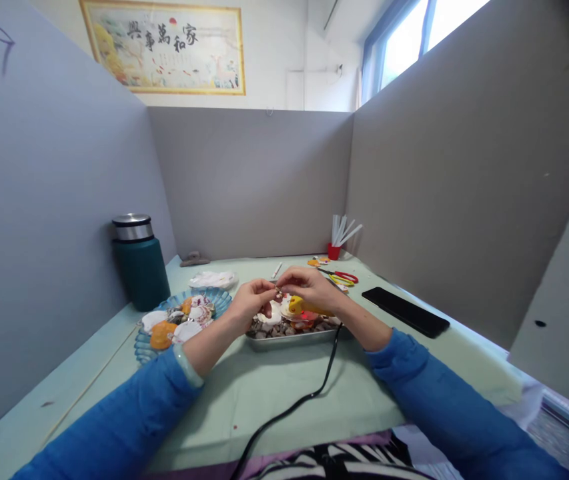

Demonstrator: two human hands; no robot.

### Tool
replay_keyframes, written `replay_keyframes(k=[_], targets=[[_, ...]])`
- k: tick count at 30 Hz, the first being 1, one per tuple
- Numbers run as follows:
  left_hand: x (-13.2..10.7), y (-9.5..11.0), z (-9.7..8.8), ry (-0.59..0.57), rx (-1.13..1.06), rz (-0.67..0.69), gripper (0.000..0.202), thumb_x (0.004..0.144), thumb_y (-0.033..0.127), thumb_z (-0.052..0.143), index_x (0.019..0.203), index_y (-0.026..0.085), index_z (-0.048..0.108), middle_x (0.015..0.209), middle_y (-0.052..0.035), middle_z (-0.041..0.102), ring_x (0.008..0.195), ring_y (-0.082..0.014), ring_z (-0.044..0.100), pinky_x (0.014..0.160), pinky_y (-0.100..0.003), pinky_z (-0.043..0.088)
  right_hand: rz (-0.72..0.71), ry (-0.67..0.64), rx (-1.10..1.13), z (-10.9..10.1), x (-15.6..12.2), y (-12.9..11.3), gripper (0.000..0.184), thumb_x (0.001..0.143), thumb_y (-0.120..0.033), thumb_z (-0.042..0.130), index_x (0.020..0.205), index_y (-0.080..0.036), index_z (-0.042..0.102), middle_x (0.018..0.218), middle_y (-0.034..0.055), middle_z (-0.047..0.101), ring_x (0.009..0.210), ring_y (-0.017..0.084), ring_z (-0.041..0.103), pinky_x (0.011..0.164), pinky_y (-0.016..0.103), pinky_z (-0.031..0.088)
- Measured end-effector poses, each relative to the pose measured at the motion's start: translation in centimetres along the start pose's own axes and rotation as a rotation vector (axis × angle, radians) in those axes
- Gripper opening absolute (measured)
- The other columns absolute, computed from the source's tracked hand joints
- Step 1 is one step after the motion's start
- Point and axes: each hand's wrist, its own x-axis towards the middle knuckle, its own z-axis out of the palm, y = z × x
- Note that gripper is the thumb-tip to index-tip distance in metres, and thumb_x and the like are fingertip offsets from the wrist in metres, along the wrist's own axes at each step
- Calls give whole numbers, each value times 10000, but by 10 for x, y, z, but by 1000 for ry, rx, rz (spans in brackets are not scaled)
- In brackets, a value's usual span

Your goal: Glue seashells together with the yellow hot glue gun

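A grey panel closes the far left, and a green flask with a steel lid stands upright near it on the worktop. A thin pale stick lies in front. Beside the flask is a blue plate with a fluted rim, heaped with white, orange and purplish shells. Behind it sits a shallow dish of something white, too unclear to name.

Next comes the left hand, its grip pinched on a small piece held above the left half of a metal tray. The piece is too small to identify. Stones and shells fill the tray. The right hand meets the left, its grip also closed on the piece at the fingertips. Below it, a yellow tool lies over the tray, partly hidden, and a black cord curves toward the near edge.

Farther right, a red cup holds white sticks at the back; scissors with red-and-yellow handles lie in front of it. A black phone lies rightmost.
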Motion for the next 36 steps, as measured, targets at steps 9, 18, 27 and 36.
replay_keyframes(k=[9, 18, 27, 36], targets=[[-1, 1, 1, 30, 49, 47, 313, 593, 354, 727, 698, 132, 532, 586, 4, 623, 340, -51, 457, 374, -183, 323, 52, -22, 15, 1, -1, -3, 149, 805, -279, 594, 857, -151, 651, 814, 36, 635, 730, 133, 573, 651, 242, 443], [2, -3, 1, 44, 55, 58, 347, 592, 389, 738, 714, 132, 539, 632, -14, 649, 340, -51, 459, 364, -186, 327, -23, 28, -112, -1, 0, -7, 141, 810, -277, 601, 830, -159, 676, 805, 46, 618, 737, 136, 556, 646, 246, 427], [1, -3, 2, 59, 64, 107, 352, 584, 397, 747, 692, 135, 538, 609, -8, 638, 339, -52, 455, 361, -187, 323, 32, 44, -12, 2, 0, -2, 152, 784, -294, 627, 795, -148, 668, 778, 37, 623, 710, 135, 570, 645, 252, 444], [2, -5, 1, 55, 90, 123, 322, 605, 384, 730, 687, 136, 541, 600, -3, 631, 335, -52, 455, 359, -184, 317, 51, 39, -2, 4, -1, 3, 142, 785, -285, 617, 805, -150, 656, 799, 39, 630, 734, 141, 579, 656, 253, 450]])
